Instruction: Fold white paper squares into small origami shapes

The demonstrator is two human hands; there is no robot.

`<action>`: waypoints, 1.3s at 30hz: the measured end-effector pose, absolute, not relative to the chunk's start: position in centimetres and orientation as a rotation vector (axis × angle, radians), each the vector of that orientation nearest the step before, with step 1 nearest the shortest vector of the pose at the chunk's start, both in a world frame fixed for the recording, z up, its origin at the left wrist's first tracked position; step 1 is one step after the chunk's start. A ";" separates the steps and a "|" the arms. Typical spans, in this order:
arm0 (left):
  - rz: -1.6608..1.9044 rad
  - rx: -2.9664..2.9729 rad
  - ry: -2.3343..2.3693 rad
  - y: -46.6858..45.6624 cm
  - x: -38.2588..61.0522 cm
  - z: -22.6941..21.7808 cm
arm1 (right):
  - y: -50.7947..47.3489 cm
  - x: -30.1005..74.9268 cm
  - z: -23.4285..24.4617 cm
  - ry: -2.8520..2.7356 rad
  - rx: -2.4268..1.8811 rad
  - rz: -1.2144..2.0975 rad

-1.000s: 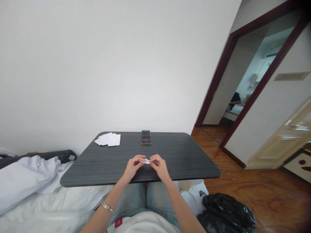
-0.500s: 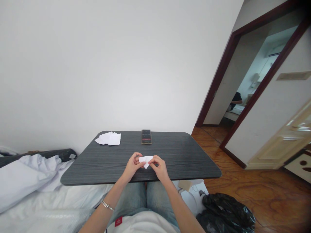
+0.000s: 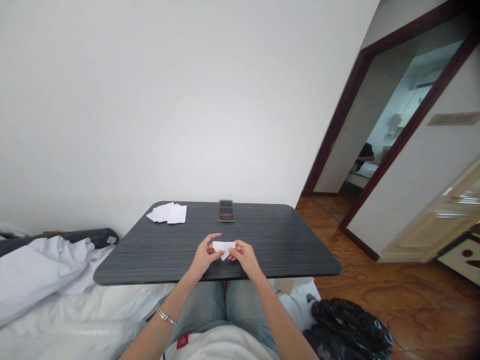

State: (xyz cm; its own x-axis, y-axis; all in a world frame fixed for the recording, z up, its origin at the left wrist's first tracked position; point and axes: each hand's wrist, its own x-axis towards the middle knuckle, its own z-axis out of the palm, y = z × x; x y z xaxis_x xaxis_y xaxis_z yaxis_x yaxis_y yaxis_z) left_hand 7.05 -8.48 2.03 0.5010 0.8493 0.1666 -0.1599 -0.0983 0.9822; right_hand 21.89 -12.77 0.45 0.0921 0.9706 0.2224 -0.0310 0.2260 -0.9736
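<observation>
My left hand and my right hand are close together above the middle of a dark grey wood-grain table. Between their fingertips they pinch a small folded piece of white paper, which has a pointed lower corner. Part of the paper is hidden by my fingers. Farther off, a loose pile of white paper sheets lies at the table's back left. A smartphone stands upright at the back edge, beyond my hands.
A rumpled white bedsheet lies to the left of the table. A black plastic bag sits on the wooden floor at lower right. Through a dark-framed doorway, a seated person shows in another room.
The paper between my fingers has gone from a thin sliver to a wider folded piece with a pointed corner. My hands stay in about the same place over the table.
</observation>
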 end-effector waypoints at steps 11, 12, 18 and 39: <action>0.945 1.450 0.696 -8.5 7.3 1.8 | -13.1 21.9 0.3 -1.259 -1.135 0.907; 0.936 1.452 0.698 -8.5 7.3 1.9 | -13.1 21.9 0.3 -1.254 -1.139 0.895; 0.866 1.488 0.707 -8.7 7.5 2.0 | -13.1 21.9 0.5 -1.226 -1.152 0.858; 0.761 1.582 0.650 -8.5 7.6 1.6 | -12.7 22.1 0.1 -1.342 -1.274 0.766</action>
State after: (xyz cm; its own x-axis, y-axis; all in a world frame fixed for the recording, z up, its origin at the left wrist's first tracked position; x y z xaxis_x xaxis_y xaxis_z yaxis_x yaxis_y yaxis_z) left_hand 7.59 -8.55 1.57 0.6292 0.7688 0.1139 -0.0079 -0.1402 0.9901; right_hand 22.14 -12.68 0.14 0.1550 0.9522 0.2634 0.2570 0.2186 -0.9414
